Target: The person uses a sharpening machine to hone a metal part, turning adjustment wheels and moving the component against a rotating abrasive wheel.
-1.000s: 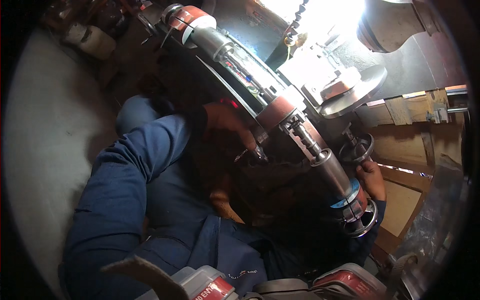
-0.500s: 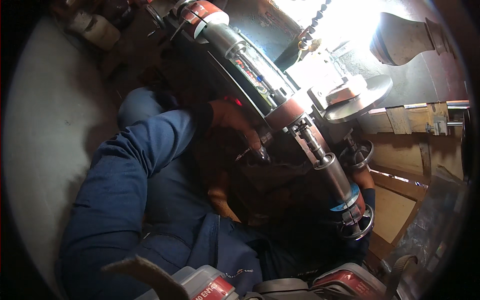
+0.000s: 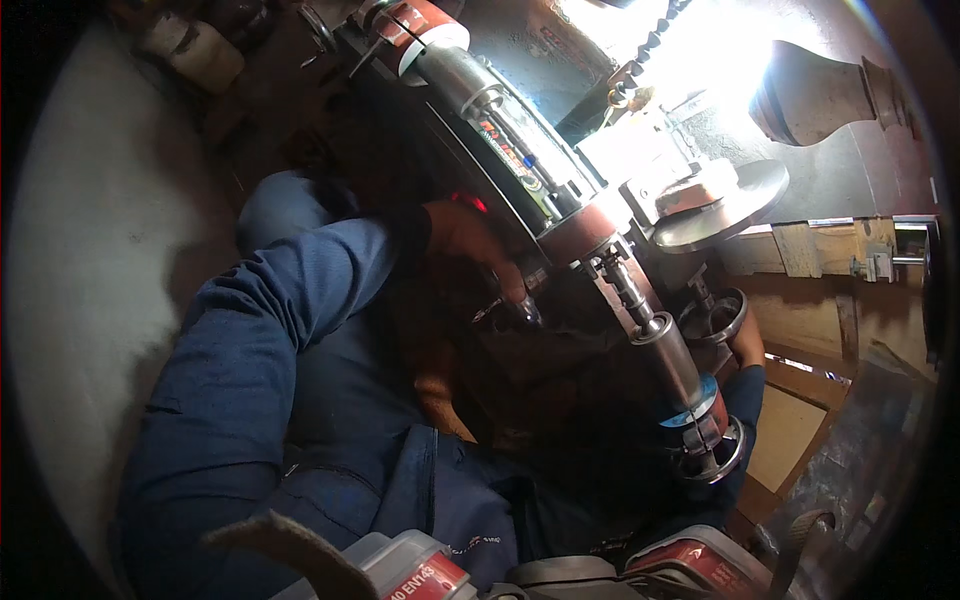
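A long red and steel machine (image 3: 588, 232) runs diagonally from the upper left to the lower right. It carries steel cylinders, a shaft and red collars. My left hand (image 3: 472, 245) is in shadow at its near side, fingers bent down onto a shiny metal knob (image 3: 528, 312); dimness hides part of the grip. At the right end, my right hand (image 3: 744, 340) is closed at the rim of a dark metal handwheel (image 3: 714, 316), its fingertips partly hidden behind the wheel. A second handwheel (image 3: 728, 455) sits below it, near my right sleeve.
A round steel disc (image 3: 722, 208) stands out beyond the machine under a glaring lamp. Segmented flexible tubing (image 3: 635, 70) hangs above. A flared grey metal piece (image 3: 815, 95) lies at the upper right, over wooden boards (image 3: 790, 300). A respirator (image 3: 430, 570) edges into the bottom.
My right hand and forearm have shifted outward and slightly up along the handwheel's rim. My left hand stays at the knob. The machine sits slightly lower and farther right in view.
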A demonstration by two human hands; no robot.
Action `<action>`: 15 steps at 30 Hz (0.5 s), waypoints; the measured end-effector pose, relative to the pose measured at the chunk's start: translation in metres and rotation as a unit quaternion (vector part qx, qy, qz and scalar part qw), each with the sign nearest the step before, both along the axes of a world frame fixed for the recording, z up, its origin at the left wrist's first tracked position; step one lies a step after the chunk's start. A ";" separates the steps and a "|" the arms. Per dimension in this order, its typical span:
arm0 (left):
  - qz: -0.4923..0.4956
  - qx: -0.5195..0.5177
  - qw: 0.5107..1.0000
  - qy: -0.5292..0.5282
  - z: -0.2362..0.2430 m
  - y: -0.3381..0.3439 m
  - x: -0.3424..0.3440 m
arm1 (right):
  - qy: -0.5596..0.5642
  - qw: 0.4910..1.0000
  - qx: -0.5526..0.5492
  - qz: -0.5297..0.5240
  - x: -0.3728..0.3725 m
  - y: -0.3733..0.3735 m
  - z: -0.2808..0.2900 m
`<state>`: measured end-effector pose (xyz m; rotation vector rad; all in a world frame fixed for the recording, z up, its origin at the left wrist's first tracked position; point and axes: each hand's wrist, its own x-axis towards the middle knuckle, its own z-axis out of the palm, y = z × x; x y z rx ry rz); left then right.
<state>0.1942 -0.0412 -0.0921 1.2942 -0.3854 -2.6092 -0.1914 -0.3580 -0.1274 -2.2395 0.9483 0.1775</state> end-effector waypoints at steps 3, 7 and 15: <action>-0.031 -0.250 0.967 0.024 -0.043 0.014 0.012 | -0.020 1.000 0.012 -0.020 0.006 -0.008 0.008; -0.039 -0.049 0.997 -0.034 0.016 0.005 -0.004 | -0.037 0.997 0.026 -0.069 -0.009 -0.012 0.020; -0.022 -0.053 0.998 -0.017 0.023 0.010 -0.004 | -0.072 0.984 0.108 -0.118 -0.010 0.033 0.061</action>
